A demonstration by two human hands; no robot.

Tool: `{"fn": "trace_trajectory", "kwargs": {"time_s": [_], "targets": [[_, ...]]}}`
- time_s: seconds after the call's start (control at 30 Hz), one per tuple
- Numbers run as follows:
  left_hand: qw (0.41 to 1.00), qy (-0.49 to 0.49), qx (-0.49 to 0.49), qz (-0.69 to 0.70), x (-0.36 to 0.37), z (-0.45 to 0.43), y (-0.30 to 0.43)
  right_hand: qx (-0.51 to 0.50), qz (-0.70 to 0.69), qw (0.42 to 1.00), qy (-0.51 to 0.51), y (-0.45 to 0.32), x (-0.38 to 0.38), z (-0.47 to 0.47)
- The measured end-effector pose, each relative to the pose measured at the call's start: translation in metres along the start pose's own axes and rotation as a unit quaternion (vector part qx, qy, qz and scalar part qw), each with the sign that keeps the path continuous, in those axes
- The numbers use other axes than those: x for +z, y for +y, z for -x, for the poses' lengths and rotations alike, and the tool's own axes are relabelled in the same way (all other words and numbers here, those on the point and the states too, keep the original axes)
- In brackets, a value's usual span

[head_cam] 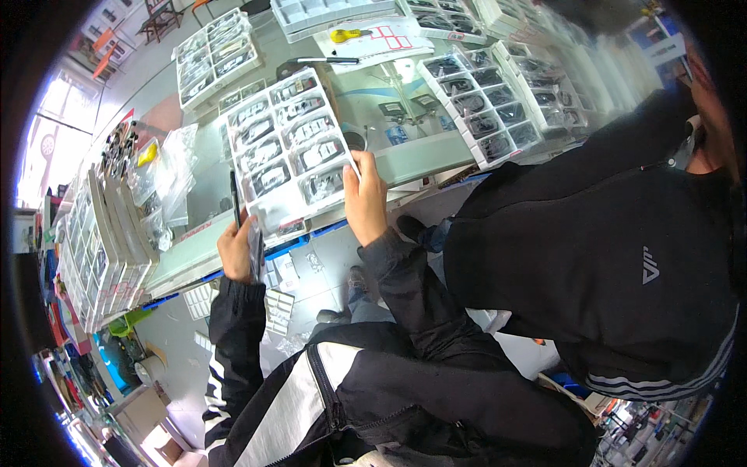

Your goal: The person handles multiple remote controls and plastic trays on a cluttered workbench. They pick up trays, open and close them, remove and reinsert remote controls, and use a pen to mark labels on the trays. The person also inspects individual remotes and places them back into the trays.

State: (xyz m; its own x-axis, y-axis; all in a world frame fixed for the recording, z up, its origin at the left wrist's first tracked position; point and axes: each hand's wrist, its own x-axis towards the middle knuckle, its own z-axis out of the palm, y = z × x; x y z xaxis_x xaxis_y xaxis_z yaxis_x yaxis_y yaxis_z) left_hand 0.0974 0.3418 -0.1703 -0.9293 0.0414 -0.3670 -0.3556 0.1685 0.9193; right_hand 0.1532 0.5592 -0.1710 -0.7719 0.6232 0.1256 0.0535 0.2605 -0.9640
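A white compartment tray (284,160) is held tilted between my two hands over the glass-topped table. Most of its pockets hold pale, car-shaped parts in clear bags; the near-left pocket shows bare white plastic. My left hand (236,250) grips the tray's near-left corner. A black pen (234,198) sticks up from that hand, and a clear bagged item with dark edges (255,252) hangs by its palm. On the right edge of the tray, my right hand (366,201) has its thumb on top, the other fingers partly hidden.
Similar trays with dark parts (481,108) lie at right, beside a co-worker in a black jacket (583,233). Stacked trays (102,251) and plastic bags (175,163) stand at left. A yellow-handled tool (347,35), a marker (324,61) and another tray stack (217,58) lie beyond.
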Motion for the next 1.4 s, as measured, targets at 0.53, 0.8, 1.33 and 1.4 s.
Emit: {"fn": "trace_trajectory", "kwargs": {"time_s": [0.53,0.8,1.33,1.4], "targets": [[0.971,-0.143,0.192,0.024,0.135,0.062,0.079,-0.022,-0.312,0.929,0.198,-0.023,-0.127,-0.025],[0.953,-0.189,0.232,0.042,0.285,0.048,0.087,0.039,-0.508,0.775,0.374,-0.001,-0.200,-0.116],[0.933,-0.335,0.059,0.115,0.262,0.054,0.073,0.053,-0.163,0.802,0.572,0.053,-0.226,-0.140],[0.931,-0.335,0.071,0.129,0.224,0.051,0.088,-0.007,-0.041,0.829,0.558,0.025,-0.213,-0.124]]}}
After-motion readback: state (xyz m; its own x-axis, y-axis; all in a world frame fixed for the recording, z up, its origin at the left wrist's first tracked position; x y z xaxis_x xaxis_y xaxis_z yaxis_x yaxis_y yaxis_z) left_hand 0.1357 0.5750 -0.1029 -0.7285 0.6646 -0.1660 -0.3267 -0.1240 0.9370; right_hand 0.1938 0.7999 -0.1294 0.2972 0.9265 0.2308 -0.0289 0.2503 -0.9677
